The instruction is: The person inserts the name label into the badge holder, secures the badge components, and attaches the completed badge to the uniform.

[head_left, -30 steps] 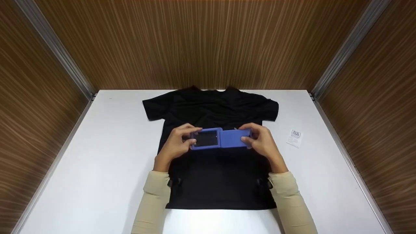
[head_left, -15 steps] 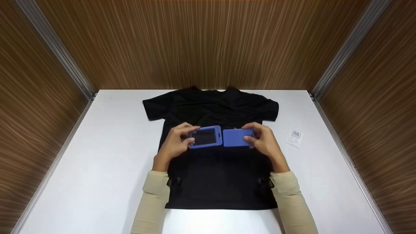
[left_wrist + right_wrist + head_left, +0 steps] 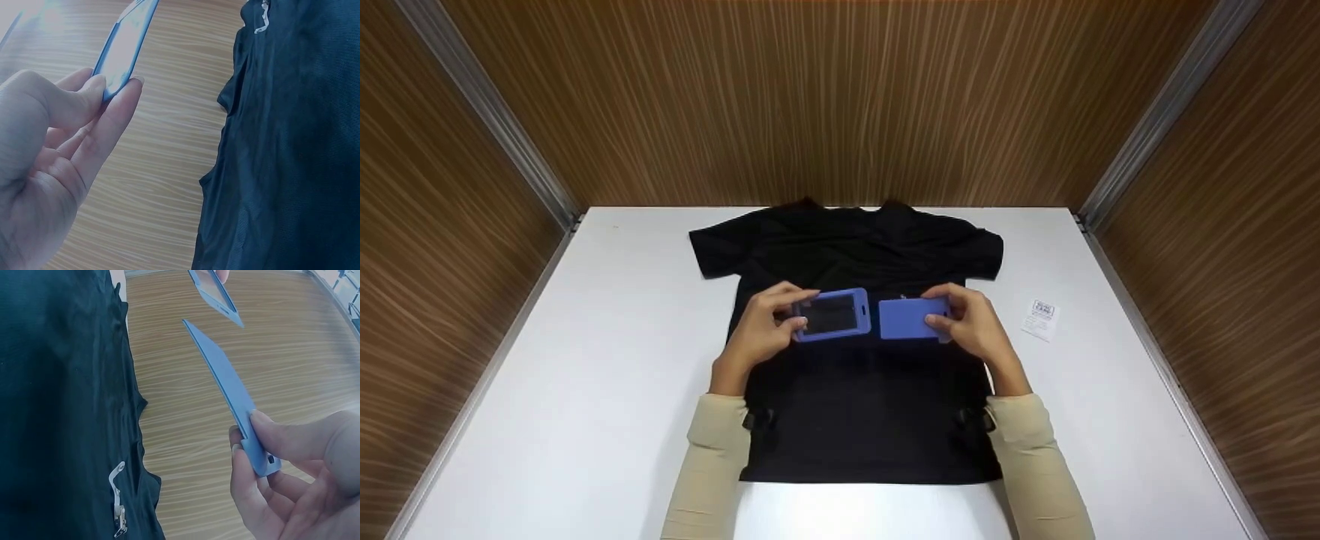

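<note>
My left hand [image 3: 765,326] pinches the left end of a blue card-holder frame [image 3: 810,337] with a dark see-through window, thumb on the front. In the left wrist view that frame [image 3: 121,53] stands tilted between thumb and fingers. My right hand [image 3: 971,330] pinches the right end of a flat blue card-holder back [image 3: 904,319]. The right wrist view shows this back [image 3: 228,382] with a small slot by the thumb. A narrow gap separates the two blue parts, held over a black T-shirt [image 3: 870,420].
The T-shirt lies spread on a white table [image 3: 585,360]. A white printed card [image 3: 1039,319] lies to its right. A small metal clip [image 3: 117,495] shows against the black cloth. Wood-patterned panels [image 3: 840,97] enclose the table at the back and sides.
The frame and the back, joined end to end a second ago, have come apart. My left hand has moved slightly left with the frame, my right slightly right with the back.
</note>
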A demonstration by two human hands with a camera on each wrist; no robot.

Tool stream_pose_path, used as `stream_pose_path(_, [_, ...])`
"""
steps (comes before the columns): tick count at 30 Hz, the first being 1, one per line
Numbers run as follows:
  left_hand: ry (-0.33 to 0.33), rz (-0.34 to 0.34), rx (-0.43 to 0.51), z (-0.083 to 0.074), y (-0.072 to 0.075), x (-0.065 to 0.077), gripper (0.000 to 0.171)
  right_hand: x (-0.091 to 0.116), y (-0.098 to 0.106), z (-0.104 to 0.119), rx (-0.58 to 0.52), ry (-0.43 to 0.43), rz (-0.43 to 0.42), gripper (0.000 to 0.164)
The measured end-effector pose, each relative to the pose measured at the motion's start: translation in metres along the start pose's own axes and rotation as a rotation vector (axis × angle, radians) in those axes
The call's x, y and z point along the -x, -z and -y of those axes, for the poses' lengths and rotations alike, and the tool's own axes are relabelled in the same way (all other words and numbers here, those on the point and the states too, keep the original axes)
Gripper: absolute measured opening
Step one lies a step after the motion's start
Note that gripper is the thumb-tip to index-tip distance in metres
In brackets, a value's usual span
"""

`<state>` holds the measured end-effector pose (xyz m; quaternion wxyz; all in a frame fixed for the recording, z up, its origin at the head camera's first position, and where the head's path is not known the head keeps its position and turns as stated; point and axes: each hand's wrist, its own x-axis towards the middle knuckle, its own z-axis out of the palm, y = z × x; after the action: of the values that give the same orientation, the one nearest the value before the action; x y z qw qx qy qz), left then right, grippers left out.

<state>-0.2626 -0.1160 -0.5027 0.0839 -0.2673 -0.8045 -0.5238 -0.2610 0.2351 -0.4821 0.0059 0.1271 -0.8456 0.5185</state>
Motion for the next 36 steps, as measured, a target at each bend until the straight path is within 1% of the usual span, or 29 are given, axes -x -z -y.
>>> stream_pose_path(5, [-0.003,0.003,0.003,0.001,0.0,-0.001,0.048,-0.001,0.001,-0.003,0.022,0.002,-0.005,0.032])
stream_pose_path(9, [0.003,0.004,-0.008,0.0,0.0,-0.001,0.05,-0.002,0.002,-0.006,0.022,-0.028,0.005,0.032])
stream_pose_path(12, [0.005,0.007,-0.014,0.0,0.001,-0.001,0.049,-0.003,0.003,-0.009,0.044,-0.037,0.029,0.031])
stream_pose_path(16, [-0.001,0.005,-0.018,0.001,0.0,-0.001,0.048,-0.003,0.004,-0.015,0.104,-0.035,0.062,0.03])
stream_pose_path(20, [-0.002,0.0,-0.018,0.001,0.0,-0.001,0.049,-0.004,0.004,-0.019,0.134,-0.052,0.071,0.031])
stream_pose_path(25, [0.012,0.019,-0.005,-0.001,-0.001,-0.001,0.048,-0.004,0.003,-0.027,0.161,-0.06,0.073,0.031])
stream_pose_path(30, [0.026,0.019,0.003,-0.003,-0.002,0.0,0.046,-0.004,0.002,-0.035,0.149,-0.085,0.091,0.031])
stream_pose_path(34, [0.027,0.01,0.005,-0.002,-0.003,0.0,0.045,-0.006,0.002,-0.037,0.118,-0.103,0.119,0.031])
stream_pose_path(36, [0.022,0.011,0.005,-0.002,-0.004,-0.001,0.046,-0.006,0.002,-0.037,0.119,-0.107,0.124,0.031])
